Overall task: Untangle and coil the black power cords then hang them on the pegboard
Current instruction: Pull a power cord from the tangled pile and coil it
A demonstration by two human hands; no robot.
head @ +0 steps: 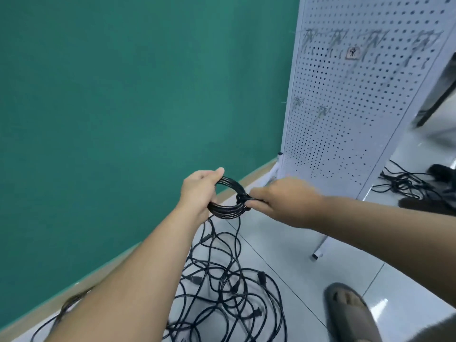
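One coil [225, 210] of black power cord is held in mid-air between a person's two hands, low in front of a white pegboard [357, 114] that stands on the tiled floor [308, 255]. The left hand [198, 191] grips the coil's left side, fingers curled round the bundled loops and thumb [219, 172] on top. The right hand [283, 203] is blurred. Its fingers [259, 206] seem to pinch a tight wrap [243, 199] of cord cinched round the coil's right side.

Below the hands, a loose tangle of cords [234, 280] sprawls on the floor beside a green wall [123, 95]. A single strand [238, 225] hangs from near the coil toward it, though I cannot tell whether the two are joined. A smaller heap of cords [404, 183] lies on the floor past the pegboard. Wire hooks [335, 39] jut from the upper board, all bare as far as I can see. A sandalled foot [350, 309] stands at lower right.

The cord looks light, limp and slightly springy, with a rubbery, unslippery jacket. The loops will likely splay if the wrap loosens. The safest hold is probably at the wrap, or with fingers through the ring. The plugs, being heavier, may swing or snag.
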